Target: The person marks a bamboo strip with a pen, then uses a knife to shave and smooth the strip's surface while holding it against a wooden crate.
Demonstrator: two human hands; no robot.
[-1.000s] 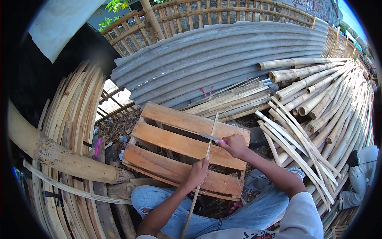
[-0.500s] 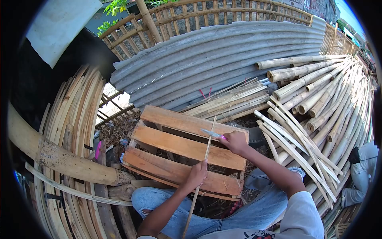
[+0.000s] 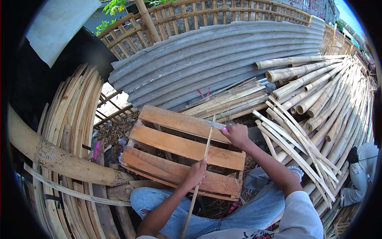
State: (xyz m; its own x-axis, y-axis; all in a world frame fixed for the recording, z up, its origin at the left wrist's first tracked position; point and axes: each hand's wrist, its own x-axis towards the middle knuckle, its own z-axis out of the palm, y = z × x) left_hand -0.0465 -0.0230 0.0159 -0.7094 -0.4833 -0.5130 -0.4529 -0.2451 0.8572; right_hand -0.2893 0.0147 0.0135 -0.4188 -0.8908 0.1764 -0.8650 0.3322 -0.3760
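A thin bamboo strip (image 3: pixel 207 145) runs upright in view, from my lap up across a slatted wooden crate (image 3: pixel 171 145). My left hand (image 3: pixel 196 173) is closed around the strip's middle, above the crate's near slat. My right hand (image 3: pixel 236 135) grips the pink handle of a knife (image 3: pixel 217 125) over the crate's right side. The knife's blade lies across the strip near its upper end.
Bamboo poles (image 3: pixel 294 73) and pale split strips (image 3: pixel 292 139) are piled at the right. Long slats (image 3: pixel 75 115) and a thick bamboo pole (image 3: pixel 75 164) lie at the left. Corrugated sheeting (image 3: pixel 215 59) stands behind the crate. Another person's leg (image 3: pixel 360 173) shows at far right.
My right hand and the knife have shifted slightly, the hand a little higher and the blade nearer level across the strip. My left hand still holds the strip in nearly the same place.
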